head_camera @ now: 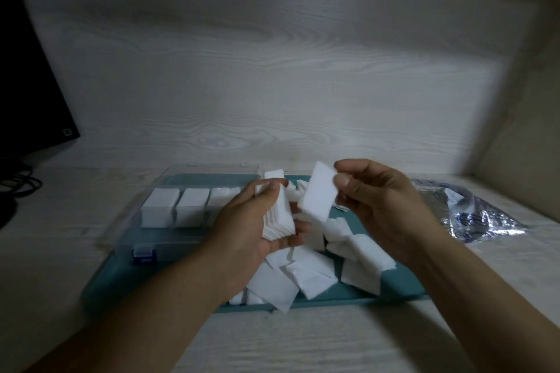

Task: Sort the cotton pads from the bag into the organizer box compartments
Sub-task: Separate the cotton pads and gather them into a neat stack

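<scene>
My left hand (254,221) grips a stack of white square cotton pads (278,218) above the teal tray (394,288). My right hand (378,203) pinches a single cotton pad (316,197) just to the right of that stack. Several loose pads (303,275) lie heaped on the tray below both hands. The clear organizer box (127,221) sits at the tray's left, with three compartments filled with pads (175,206). The crumpled silvery bag (472,215) lies at the right.
A blue latch (145,254) is on the organizer's front edge. A dark monitor (27,85) and cables (21,185) stand at the far left. The wood-grain desk meets a wall behind and a side panel at the right.
</scene>
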Tool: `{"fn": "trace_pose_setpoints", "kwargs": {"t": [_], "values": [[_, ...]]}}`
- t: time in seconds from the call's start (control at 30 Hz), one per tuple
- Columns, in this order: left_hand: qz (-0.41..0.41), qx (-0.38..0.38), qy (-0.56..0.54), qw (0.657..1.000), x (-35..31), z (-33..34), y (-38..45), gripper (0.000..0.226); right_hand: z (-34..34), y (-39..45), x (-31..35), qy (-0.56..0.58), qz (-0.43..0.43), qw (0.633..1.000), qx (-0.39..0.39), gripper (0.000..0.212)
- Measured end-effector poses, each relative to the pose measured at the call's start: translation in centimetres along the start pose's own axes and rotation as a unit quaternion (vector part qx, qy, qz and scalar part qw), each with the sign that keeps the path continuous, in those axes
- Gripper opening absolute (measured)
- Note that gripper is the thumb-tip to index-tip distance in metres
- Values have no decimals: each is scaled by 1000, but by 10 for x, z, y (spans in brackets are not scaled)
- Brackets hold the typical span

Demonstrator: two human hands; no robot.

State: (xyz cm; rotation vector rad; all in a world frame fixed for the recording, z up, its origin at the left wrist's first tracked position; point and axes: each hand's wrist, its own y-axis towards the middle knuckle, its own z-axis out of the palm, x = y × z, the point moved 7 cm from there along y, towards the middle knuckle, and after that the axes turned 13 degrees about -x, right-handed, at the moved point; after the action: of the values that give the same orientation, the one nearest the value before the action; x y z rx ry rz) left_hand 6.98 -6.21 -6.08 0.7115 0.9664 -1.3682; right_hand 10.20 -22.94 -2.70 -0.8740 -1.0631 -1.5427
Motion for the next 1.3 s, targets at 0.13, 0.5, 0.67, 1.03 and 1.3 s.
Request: {"fn": "trace_pose_setpoints", "kwargs": {"t": [0.13,0.5,0.67,1.03,1.3], "values": [[-64,63,-19,996,10,14,-9,31,15,-14,-15,-107,-34,994,16,12],[-49,32,-48,997,8,7,-1,30,31,-36,-3,-375,-192,892,164,67],[-32,36,-46,998,7,8,-2,28,37,-38,-8,-407,-224,872,159,80],[-10,61,-31,998,9,9,0,44,34,-35,-8,-423,-235,861,158,86],[4,79,-10,997,9,11,-2,48,40,-38,-7,-414,-244,859,175,84]]}}
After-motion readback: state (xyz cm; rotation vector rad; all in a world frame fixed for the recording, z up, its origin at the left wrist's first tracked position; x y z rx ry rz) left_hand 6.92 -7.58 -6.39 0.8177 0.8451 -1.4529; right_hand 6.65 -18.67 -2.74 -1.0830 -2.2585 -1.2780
